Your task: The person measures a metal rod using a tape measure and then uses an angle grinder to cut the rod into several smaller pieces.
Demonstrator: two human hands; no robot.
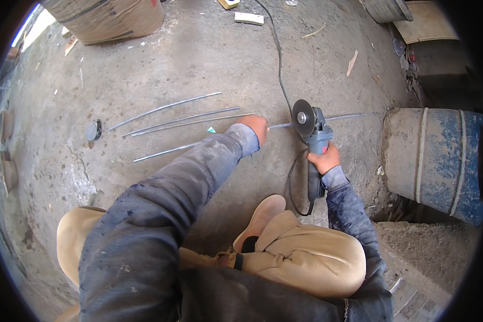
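My right hand (pixel 326 159) is wrapped round the body of a grey-blue angle grinder (pixel 319 138), held upright just right of centre. Its dark cutting disc (pixel 303 119) faces left, over a long thin metal rod (pixel 280 126) on the concrete floor. On that rod, left of the disc, my left hand (pixel 257 127) is closed; its fingertips are mostly hidden. My left forearm covers part of the rod, which comes out again at the lower left. Several more thin metal rods (pixel 182 118) lie roughly parallel beyond my left arm. Whether the disc is spinning I cannot tell.
A black power cord (pixel 278 64) runs from the far side to the grinder. A round tape measure (pixel 93 130) sits left of the rods. At the right lies a blue, dirt-covered barrel (pixel 437 161). A large brown sack (pixel 110 20) stands far left, a bucket (pixel 385 9) far right.
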